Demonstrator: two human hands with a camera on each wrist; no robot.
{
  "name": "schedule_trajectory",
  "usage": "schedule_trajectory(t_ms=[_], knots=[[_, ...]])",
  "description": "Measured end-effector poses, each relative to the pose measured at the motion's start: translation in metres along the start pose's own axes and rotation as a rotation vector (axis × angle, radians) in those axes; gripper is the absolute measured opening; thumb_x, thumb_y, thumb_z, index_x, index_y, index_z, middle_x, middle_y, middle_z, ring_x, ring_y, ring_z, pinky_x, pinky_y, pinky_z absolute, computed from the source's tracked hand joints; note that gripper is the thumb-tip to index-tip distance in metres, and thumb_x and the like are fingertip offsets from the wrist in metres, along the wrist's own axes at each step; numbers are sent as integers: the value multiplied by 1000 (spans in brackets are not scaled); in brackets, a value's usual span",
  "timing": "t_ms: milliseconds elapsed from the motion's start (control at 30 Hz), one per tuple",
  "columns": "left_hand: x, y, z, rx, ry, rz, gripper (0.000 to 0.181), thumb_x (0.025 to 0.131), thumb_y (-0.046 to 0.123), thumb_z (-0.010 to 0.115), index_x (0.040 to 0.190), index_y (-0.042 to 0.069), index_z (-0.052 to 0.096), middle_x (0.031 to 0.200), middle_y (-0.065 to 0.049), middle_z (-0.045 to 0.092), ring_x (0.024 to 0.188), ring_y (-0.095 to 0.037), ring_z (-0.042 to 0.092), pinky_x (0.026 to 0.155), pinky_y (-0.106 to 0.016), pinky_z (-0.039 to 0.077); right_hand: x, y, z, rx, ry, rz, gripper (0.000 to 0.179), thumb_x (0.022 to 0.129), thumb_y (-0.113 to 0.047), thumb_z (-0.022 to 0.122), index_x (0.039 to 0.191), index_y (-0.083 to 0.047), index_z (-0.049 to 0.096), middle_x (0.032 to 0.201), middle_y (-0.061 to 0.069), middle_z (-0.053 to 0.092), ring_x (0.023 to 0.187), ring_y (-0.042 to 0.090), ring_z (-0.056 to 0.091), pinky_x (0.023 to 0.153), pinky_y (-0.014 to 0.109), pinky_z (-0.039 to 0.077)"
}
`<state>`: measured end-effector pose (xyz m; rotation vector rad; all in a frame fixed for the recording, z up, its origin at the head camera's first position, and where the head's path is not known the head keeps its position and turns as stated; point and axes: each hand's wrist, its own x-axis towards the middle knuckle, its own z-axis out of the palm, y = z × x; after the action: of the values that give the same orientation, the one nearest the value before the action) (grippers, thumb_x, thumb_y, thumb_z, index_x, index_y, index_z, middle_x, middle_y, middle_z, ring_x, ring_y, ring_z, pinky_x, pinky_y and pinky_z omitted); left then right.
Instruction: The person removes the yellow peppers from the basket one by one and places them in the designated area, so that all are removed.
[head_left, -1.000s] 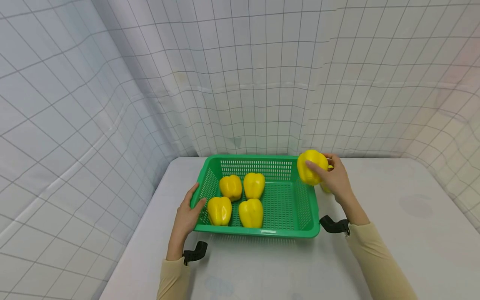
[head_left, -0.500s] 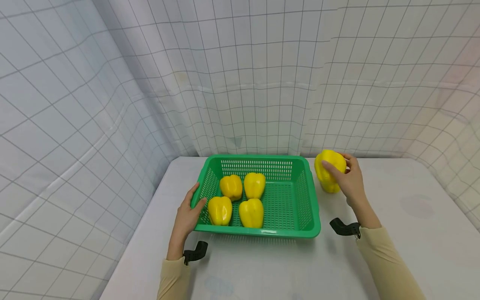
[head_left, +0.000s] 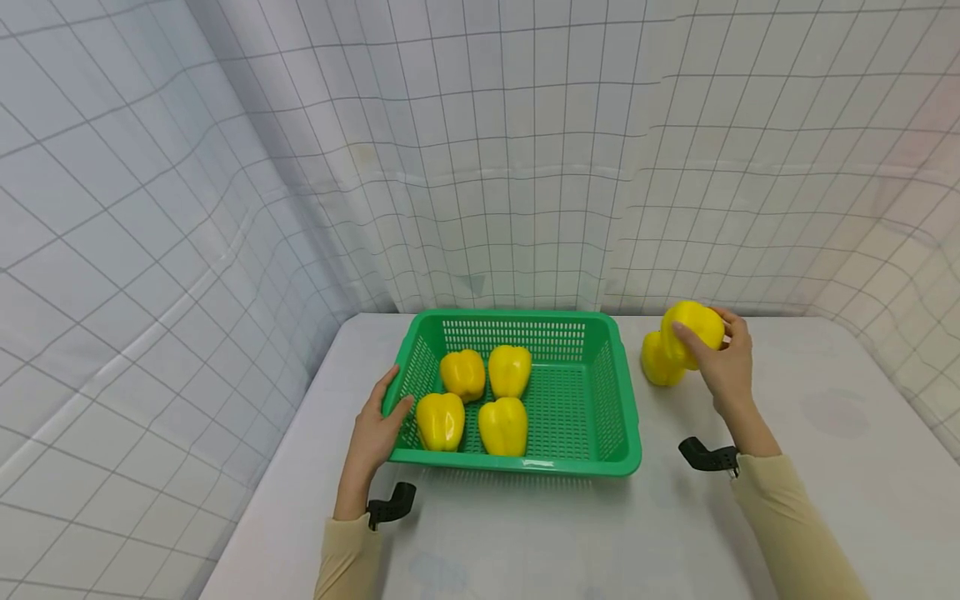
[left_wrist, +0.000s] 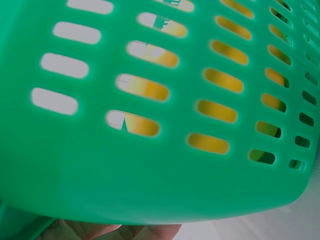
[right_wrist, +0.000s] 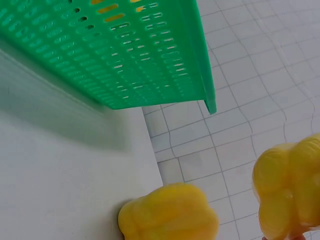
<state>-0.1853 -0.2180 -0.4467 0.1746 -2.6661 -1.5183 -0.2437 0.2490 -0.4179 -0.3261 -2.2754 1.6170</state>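
My right hand holds a yellow bell pepper, thumb on the near side and fingers behind it. It overlaps a second yellow bell pepper that rests on the table right of the green plastic basket. In the right wrist view the held bell pepper is at the lower right, apart from the resting bell pepper. At the basket's left end my left hand grips the rim, thumb over it and fingers along the outside. The left wrist view shows the slotted basket wall with fingers below it.
Several yellow bell peppers, such as the front left pepper, sit in the left half of the basket. A white table carries it all. A gridded white curtain hangs behind and along both sides.
My right hand has carried its bell pepper rightward, from over the basket's right rim to beyond the resting pepper, which shows more now. My left hand and the basket have stayed nearly still.
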Motion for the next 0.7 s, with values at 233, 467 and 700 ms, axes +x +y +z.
schedule_trajectory(t_ms=[233,467,700], knots=[[0,0,0,5,3,3,57,98,30,52,150,25,28,140,-20,42,94,-34,54,68,-37,43,8,12,-5,-16,18,0,74,87,-40,66,146,-11,32,137,13,30,101,19,40,73,20,41],[-1,-1,0,4,-1,-7,58,98,31,52,150,27,28,143,-18,40,99,-34,53,73,-40,43,13,18,-9,-10,46,52,79,86,-41,67,149,-14,26,142,13,29,109,23,39,81,27,42],[-2,0,0,0,-5,-5,58,98,33,52,150,28,27,143,-17,39,103,-34,53,78,-45,43,19,27,-14,-15,87,106,83,85,-43,67,150,-16,23,144,11,29,118,24,38,93,34,41]])
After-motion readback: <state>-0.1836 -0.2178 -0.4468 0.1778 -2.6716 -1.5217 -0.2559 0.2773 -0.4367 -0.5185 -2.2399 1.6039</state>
